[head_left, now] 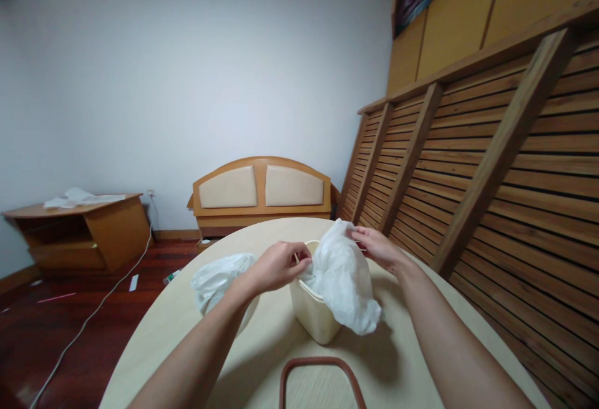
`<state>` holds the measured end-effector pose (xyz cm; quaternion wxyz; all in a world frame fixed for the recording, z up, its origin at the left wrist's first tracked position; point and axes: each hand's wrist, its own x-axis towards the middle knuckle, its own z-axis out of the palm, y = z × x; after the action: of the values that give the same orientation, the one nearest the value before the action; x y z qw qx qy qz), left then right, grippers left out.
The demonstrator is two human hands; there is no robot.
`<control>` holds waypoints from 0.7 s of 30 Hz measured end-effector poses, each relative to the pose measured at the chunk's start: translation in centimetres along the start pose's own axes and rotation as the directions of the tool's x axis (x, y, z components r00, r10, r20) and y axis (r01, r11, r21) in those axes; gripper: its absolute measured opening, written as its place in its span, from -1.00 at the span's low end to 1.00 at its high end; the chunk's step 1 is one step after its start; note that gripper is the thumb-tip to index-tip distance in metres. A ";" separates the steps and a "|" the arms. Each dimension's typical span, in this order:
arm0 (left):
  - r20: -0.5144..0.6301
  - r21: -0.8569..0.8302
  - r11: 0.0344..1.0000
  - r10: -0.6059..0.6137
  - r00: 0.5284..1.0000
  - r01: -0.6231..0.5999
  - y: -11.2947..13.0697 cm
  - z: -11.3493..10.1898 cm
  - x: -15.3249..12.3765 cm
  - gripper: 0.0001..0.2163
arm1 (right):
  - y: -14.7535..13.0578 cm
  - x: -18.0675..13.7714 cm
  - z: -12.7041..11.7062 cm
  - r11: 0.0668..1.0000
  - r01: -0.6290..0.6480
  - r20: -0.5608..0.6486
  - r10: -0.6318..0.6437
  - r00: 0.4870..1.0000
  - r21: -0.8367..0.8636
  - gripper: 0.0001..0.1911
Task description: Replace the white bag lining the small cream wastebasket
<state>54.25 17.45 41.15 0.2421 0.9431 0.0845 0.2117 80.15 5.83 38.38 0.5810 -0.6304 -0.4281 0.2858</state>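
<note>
A cream plastic bin [312, 317] stands upright on the round table. White plastic bag [345, 278] film is bunched in its mouth and hangs over the right and near side. My left hand [281, 264] is at the bin's left rim, with thumb and fingers pinched on the bag's edge. At the far right side, my right hand [374, 247] grips the raised part of the same bag between thumb and fingers. Nearer me lies a brown rounded frame [322, 362], flat on the table and cut off by the bottom edge.
Another white bag [218, 278] sits on the table [262, 371] left of the bin, partly behind my left forearm. Wooden slatted panels [468, 209] lean at the right. Beyond are a headboard [262, 187], a low cabinet [112, 234] and a cable [100, 306] on the floor.
</note>
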 end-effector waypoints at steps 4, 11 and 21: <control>-0.137 -0.093 0.994 0.043 0.990 -0.056 0.2 0.4 0.1 -0.73 | -3.7 -0.8 -0.3 0.981 0.191 -0.212 -0.191 0.959 -0.022 -0.56; -0.341 -0.484 0.858 -0.005 0.940 -0.171 2.2 -0.2 -0.4 -0.40 | -9.4 -7.0 5.5 0.788 0.580 0.157 -0.558 0.815 -0.208 -0.79; -0.375 -0.681 0.672 0.019 0.927 -0.289 2.6 -2.3 -1.1 -0.72 | -10.8 -9.4 5.5 0.766 0.549 0.331 -0.450 0.830 -0.334 -0.70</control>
<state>52.39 15.84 43.85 0.5579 0.7225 -0.0474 0.4056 68.78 -0.14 46.79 0.4343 -0.5635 -0.6965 0.0933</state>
